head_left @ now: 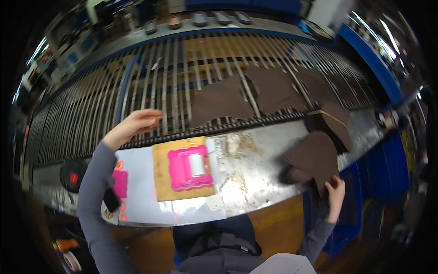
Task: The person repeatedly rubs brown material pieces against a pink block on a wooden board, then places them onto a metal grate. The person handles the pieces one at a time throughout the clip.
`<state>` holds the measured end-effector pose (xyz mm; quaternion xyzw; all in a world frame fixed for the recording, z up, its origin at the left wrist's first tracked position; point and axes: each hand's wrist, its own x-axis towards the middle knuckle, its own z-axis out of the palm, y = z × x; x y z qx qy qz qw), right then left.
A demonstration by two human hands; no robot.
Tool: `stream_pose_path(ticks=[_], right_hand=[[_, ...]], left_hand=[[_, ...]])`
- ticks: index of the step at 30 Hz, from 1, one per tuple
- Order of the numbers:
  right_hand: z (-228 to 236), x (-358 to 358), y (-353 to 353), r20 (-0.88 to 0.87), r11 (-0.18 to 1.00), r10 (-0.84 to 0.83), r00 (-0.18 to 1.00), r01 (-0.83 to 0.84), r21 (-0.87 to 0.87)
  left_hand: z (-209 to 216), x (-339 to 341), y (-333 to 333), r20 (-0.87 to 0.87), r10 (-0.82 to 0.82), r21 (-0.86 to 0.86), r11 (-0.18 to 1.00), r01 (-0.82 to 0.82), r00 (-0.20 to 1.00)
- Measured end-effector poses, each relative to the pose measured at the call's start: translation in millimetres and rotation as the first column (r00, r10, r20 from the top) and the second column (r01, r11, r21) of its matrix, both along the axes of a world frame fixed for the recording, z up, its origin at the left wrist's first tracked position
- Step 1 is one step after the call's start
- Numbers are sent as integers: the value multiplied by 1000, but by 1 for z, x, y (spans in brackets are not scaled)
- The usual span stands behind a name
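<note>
My left hand [136, 125] hovers by the front edge of the roller conveyor, fingers stretched out and holding nothing. At the right of the metal table, my right hand [336, 192] pinches the near edge of a dark brown cut piece [317, 155] on a small pile. Behind that pile lies a bundle of brown pieces [336, 119] with a thin light band across it. Several flat brown pieces [223, 101] rest on the conveyor bars. A pink scalloped tray [179, 171] with a white roll [197, 165] sits on a tan board [163, 189] in front of me.
The conveyor [159, 98] of metal bars runs along the table's far side. A white sheet [141, 182] covers the table's left part, near a black round object [73, 176] and a dark phone-like block [111, 200]. Blue crates [353, 196] stand at the right below the table.
</note>
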<state>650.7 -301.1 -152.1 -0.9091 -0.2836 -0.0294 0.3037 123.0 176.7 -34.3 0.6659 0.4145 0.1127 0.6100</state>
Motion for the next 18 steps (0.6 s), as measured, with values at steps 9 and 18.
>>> stream_pose_path(ticks=[9,18], right_hand=[[52,-53,66,86,930,-305,948,316,-190],[169,-153,104,63,638,438,897,-359,682]], left_hand=[[37,-18,-80,-33,-34,107,994,37,999],[86,13,-117,163,-375,596,774,212,913]])
